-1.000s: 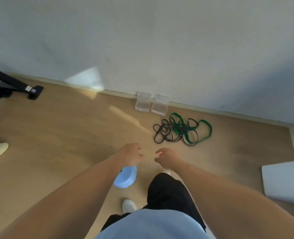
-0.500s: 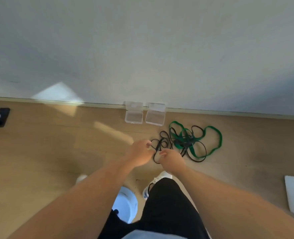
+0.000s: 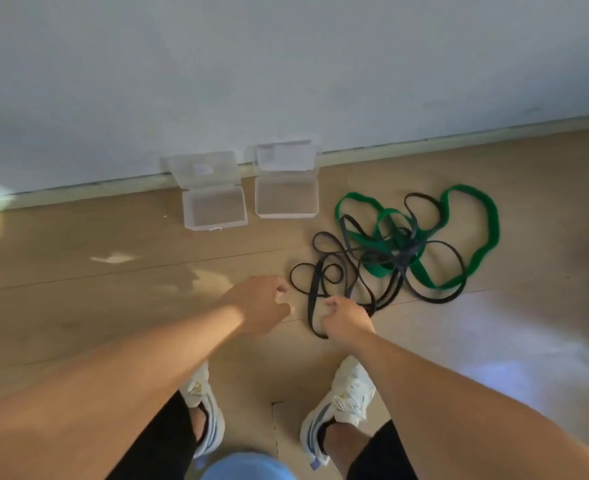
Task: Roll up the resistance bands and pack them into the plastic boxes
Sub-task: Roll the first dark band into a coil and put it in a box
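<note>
Floor-level view, looking down past your own arms and shoes. Both your arms reach forward over the wooden floor point(image 3: 78, 289).

Your left hand point(image 3: 258, 303) hangs above bare floor just left of the band pile. Fingers loosely curled, thumb out toward the right; nothing in it.

Your right hand point(image 3: 345, 318) sits at the near edge of the tangle, fingers curled down over a loop of the black bands point(image 3: 324, 278). Whether it actually has hold of the strand or only touches it, I cannot tell; the fingertips are blurred.

Black bands: several thin loops, tangled, spread on the floor from your right hand out toward the right. One long narrow loop runs toward you beside your right hand.

Green band point(image 3: 490, 233): wider, flat, one big loose loop at the far right of the pile, interlaced with the black ones.

Two clear plastic boxes by the wall point(image 3: 286, 64), lids open and leaning back against the skirting. Left box point(image 3: 213, 211) and right box point(image 3: 286, 199) stand side by side, a small gap between them, both holding nothing. They lie left of and beyond the pile, apart from it.

Your white shoes point(image 3: 346, 393) stand on the floor below your hands. Sun patch point(image 3: 113, 258) on the boards at left.
</note>
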